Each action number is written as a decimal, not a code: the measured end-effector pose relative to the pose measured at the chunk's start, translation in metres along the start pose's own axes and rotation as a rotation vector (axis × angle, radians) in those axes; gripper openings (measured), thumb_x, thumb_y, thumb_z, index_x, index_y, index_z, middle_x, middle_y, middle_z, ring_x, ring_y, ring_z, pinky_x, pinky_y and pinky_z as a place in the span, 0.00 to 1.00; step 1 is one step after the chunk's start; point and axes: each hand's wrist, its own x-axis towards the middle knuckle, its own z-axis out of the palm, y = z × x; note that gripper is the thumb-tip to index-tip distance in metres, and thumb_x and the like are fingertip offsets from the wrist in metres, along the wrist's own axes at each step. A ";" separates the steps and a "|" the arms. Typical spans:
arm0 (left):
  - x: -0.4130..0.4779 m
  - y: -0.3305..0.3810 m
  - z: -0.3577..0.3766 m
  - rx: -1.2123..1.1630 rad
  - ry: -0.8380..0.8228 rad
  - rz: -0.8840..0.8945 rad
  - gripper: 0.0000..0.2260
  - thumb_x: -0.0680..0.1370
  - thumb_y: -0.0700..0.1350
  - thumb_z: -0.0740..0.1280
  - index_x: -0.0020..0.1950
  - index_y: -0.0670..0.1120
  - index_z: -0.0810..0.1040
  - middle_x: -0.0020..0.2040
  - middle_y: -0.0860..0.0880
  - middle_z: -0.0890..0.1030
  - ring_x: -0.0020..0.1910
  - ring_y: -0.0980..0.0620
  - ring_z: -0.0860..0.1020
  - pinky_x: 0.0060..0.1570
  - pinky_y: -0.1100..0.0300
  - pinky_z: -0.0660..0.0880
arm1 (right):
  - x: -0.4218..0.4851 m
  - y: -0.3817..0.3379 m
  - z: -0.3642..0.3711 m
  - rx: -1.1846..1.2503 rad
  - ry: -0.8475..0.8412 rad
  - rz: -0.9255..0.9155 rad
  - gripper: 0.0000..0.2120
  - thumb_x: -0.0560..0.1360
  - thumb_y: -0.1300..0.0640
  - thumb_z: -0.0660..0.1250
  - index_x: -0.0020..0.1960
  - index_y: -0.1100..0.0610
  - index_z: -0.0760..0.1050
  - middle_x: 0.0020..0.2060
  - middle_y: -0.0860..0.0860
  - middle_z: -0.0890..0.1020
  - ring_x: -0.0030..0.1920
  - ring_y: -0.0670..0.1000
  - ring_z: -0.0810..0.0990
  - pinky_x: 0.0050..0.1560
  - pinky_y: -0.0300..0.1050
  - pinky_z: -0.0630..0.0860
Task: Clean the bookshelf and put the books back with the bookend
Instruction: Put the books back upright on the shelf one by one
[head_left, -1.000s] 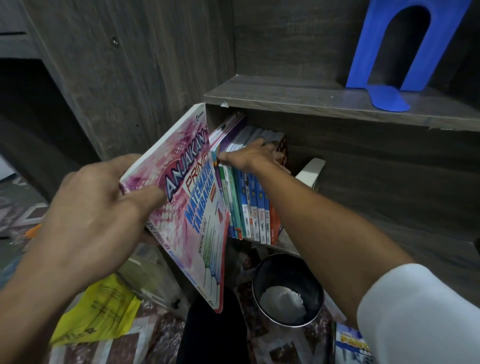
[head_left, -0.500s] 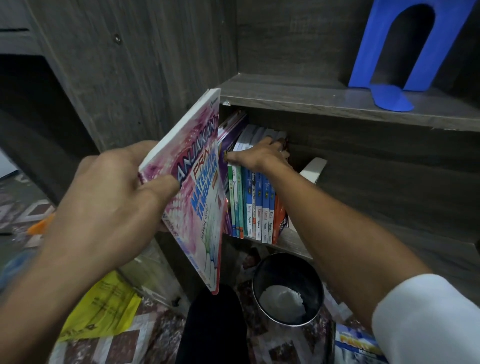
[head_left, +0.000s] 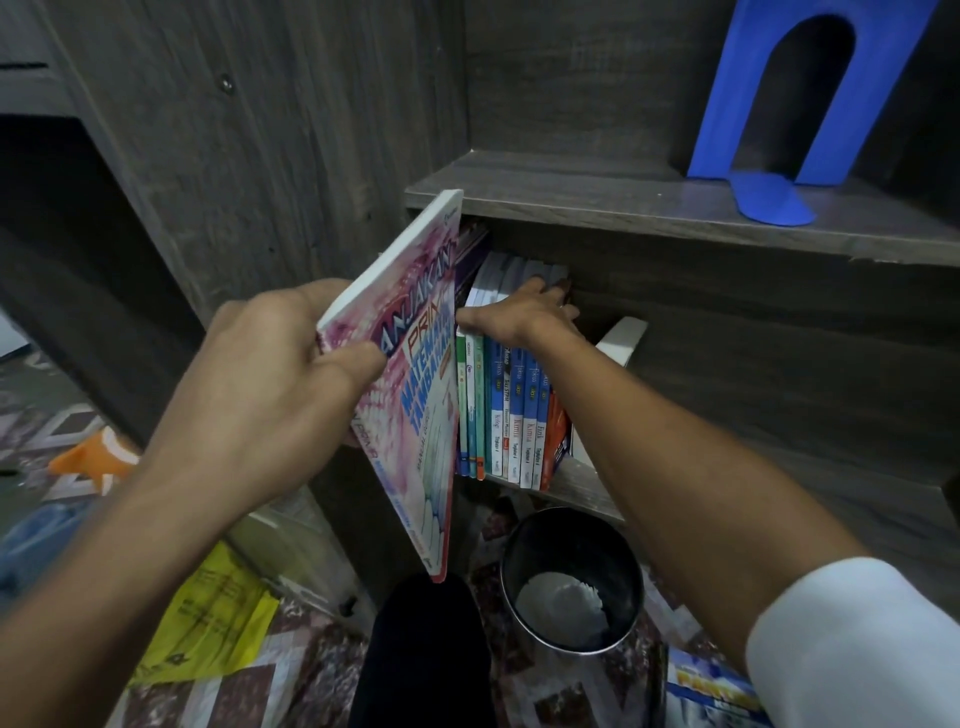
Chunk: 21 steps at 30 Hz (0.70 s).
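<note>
My left hand (head_left: 270, 384) grips a large pink book (head_left: 415, 374) by its spine edge, thumb across the cover. The book stands nearly upright at the left end of the lower shelf (head_left: 576, 483), its top corner under the upper shelf board (head_left: 597, 202). A row of thin books (head_left: 511, 415) with green, blue and orange spines stands on the lower shelf. My right hand (head_left: 524, 314) rests on top of that row, fingers reaching over the far edges. A blue bookend (head_left: 769, 104) stands on the upper shelf at the right. A white bookend (head_left: 621, 340) leans behind my right forearm.
A black metal bin (head_left: 571, 577) with white paper inside stands on the floor under the shelf. A yellow plastic bag (head_left: 208, 618), an orange object (head_left: 91, 460) and a blue-and-yellow book (head_left: 711, 691) lie on the patterned floor. A dark wooden side panel (head_left: 260, 130) rises at the left.
My left hand has swung the pink book from a slant to nearly upright and moved it right, against the row of books. My right hand stays on the row.
</note>
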 end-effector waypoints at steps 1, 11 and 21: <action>-0.002 0.000 0.000 0.012 -0.009 0.005 0.09 0.74 0.42 0.67 0.50 0.54 0.82 0.34 0.55 0.83 0.35 0.64 0.79 0.31 0.69 0.72 | -0.001 0.000 -0.001 0.000 -0.003 -0.001 0.59 0.63 0.28 0.71 0.80 0.53 0.45 0.80 0.58 0.46 0.78 0.67 0.46 0.72 0.72 0.57; 0.020 -0.016 0.008 -0.130 -0.012 -0.054 0.09 0.74 0.43 0.67 0.49 0.56 0.81 0.38 0.52 0.85 0.36 0.53 0.84 0.40 0.53 0.83 | -0.002 0.002 -0.004 0.006 -0.010 0.003 0.57 0.66 0.30 0.71 0.80 0.54 0.43 0.80 0.59 0.45 0.78 0.67 0.45 0.73 0.71 0.56; 0.017 -0.046 0.054 -0.047 0.062 -0.081 0.17 0.74 0.39 0.66 0.59 0.54 0.81 0.36 0.54 0.82 0.39 0.50 0.81 0.44 0.57 0.77 | -0.001 0.008 -0.003 0.036 0.000 -0.020 0.55 0.68 0.33 0.72 0.80 0.53 0.43 0.80 0.58 0.45 0.78 0.65 0.45 0.72 0.66 0.57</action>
